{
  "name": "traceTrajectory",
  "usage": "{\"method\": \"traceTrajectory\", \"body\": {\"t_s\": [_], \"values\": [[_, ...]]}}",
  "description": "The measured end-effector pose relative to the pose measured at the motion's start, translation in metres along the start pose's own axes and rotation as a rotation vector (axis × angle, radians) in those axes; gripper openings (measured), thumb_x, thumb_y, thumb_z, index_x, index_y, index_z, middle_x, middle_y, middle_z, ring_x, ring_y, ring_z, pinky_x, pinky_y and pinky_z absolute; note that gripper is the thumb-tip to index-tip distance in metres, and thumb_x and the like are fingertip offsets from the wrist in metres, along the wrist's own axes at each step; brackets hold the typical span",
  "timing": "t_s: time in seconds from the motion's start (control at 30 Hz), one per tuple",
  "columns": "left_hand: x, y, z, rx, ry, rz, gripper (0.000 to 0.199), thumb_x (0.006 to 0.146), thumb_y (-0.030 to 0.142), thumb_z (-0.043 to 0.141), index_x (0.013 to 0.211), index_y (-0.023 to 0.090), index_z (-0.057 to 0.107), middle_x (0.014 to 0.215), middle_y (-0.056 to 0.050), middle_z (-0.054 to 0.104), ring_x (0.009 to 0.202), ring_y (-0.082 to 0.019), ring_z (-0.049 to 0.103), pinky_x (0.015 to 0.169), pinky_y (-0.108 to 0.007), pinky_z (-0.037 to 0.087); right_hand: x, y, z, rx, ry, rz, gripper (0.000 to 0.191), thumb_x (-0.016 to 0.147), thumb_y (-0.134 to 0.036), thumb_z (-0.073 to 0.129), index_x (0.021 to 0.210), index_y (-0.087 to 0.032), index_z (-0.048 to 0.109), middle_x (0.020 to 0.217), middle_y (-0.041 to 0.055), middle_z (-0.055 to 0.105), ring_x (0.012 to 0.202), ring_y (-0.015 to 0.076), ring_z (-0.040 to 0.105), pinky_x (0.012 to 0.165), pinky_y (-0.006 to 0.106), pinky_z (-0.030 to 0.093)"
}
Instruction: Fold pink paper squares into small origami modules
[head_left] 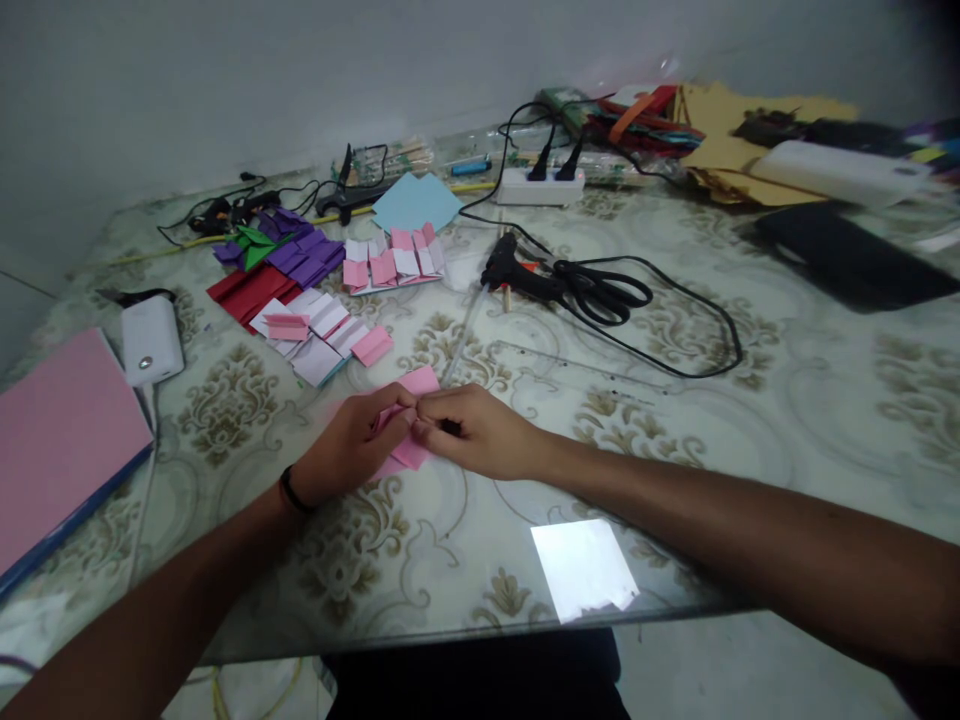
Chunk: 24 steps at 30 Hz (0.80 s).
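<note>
Pink paper [411,452], partly folded, lies at the middle of the table under my hands. My left hand [352,440] is closed on its left part, thumb and fingers pinching it. From the right, my right hand [480,430] pinches at the same spot, its fingertips meeting those of the left. The fingers hide much of the paper's middle. Just beyond, a black hot glue gun [517,270] lies with a clear glue stick [469,335] pointing towards my hands. Folded pink and white paper pieces [322,330] sit to the far left of my hands.
A clear ruler [577,368] lies right of my hands, near the gun's looped cable [611,290]. A white paper square [583,568] is near the front edge. At left are a pink sheet stack [67,430] and a white power bank [152,340]. A power strip [540,187] stands behind.
</note>
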<state>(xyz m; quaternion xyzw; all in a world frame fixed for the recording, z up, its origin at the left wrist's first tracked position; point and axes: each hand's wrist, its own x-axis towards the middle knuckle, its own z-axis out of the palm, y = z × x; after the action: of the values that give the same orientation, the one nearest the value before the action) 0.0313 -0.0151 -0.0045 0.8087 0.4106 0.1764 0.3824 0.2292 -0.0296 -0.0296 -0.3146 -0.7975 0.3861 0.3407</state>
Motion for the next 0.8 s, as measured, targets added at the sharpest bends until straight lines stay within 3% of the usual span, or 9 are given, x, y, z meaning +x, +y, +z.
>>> {"method": "traceTrajectory", "body": {"t_s": [0.8], "values": [[0.0003, -0.0044, 0.0005, 0.010, -0.009, -0.003, 0.020, 0.095, 0.030, 0.046, 0.089, 0.018, 0.060, 0.076, 0.002, 0.061, 0.073, -0.014, 0.055, 0.070, -0.027, 0.043, -0.0006, 0.0019, 0.0001, -0.013, 0.004, -0.005, 0.031, 0.091, -0.019, 0.048, 0.063, -0.019, 0.037, 0.059, -0.0051, 0.038, 0.056, 0.0082, 0.037, 0.057, 0.023, 0.030]]}}
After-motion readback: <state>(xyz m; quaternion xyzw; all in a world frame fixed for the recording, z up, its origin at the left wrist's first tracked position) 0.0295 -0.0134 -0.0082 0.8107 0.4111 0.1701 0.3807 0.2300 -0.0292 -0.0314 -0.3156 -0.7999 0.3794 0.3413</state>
